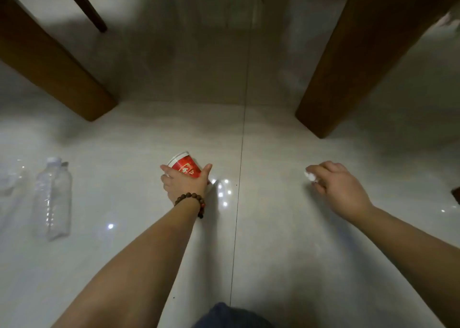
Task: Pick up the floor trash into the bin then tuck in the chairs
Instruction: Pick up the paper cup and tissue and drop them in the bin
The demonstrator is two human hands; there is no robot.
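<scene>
The left hand point(184, 181) is curled around a red paper cup point(185, 166) that lies on its side on the pale tiled floor point(273, 240), thumb on one flank and fingers on the other. The right hand point(336, 185) is closed in a pinch on a small white paper wad point(310, 175), held at the fingertips just above the tiles.

The step in hand is judged to be the gathering of floor trash. The cup is best gripped lightly across its middle, since a thin paper wall is likely to buckle under a hard squeeze, and lifted with the mouth tipped up in case any liquid remains. The clear plastic bottle point(53, 198) lying well to the left is left for a later reach. No bin is seen.

On the cup a white-and-gold emblem is printed, but no writing can be read; the bottle's label cannot be made out.
</scene>
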